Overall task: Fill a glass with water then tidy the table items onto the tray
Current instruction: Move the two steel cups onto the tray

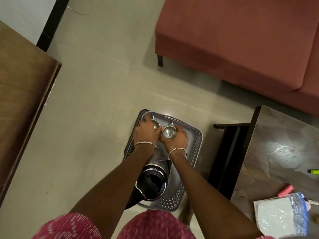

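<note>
A grey tray (pixel 196 144) with perforated walls is low over the tiled floor in front of me. On it stands a steel kettle (pixel 152 180) with a black lid, nearest to me. At the tray's far end are two steel glasses. My right hand (pixel 177 138) grips one steel glass (pixel 168 132), whose mouth faces up. My left hand (pixel 145 131) covers most of the other steel glass (pixel 156 125), fingers curled around it. Whether either glass holds water cannot be made out.
A dark marble-topped table (pixel 279 152) stands at the right, bearing a green lighter (pixel 313 171), a pink item (pixel 285 190) and a plastic bag with papers (pixel 281 216). A red sofa (pixel 241 40) fills the upper right. A brown wooden table (pixel 22 94) is at the left.
</note>
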